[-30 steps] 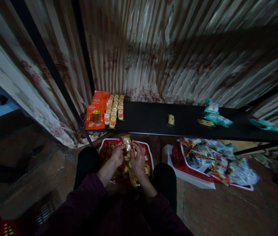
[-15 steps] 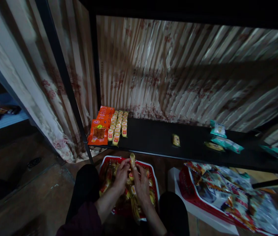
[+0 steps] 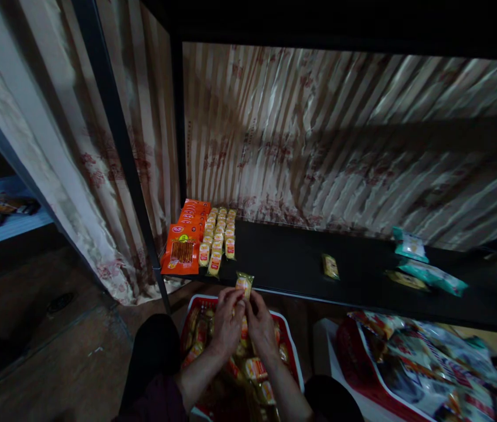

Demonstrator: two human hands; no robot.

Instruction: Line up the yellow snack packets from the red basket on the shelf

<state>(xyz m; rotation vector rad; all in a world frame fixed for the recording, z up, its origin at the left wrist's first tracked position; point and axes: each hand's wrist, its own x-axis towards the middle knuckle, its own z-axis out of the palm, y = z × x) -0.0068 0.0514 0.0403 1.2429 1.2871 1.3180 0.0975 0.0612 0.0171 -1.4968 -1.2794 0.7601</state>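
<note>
We're pinching a small wrapped snack just below the middle of the frame, our left hand and right hand both gripping its near end by the fingertips! Beneath, a red basket is holding a heap of packets. Above, we're seeing the black shelf bearing snack rows and orange packs left of centre, while one lone snack is lying right of centre.
</note>
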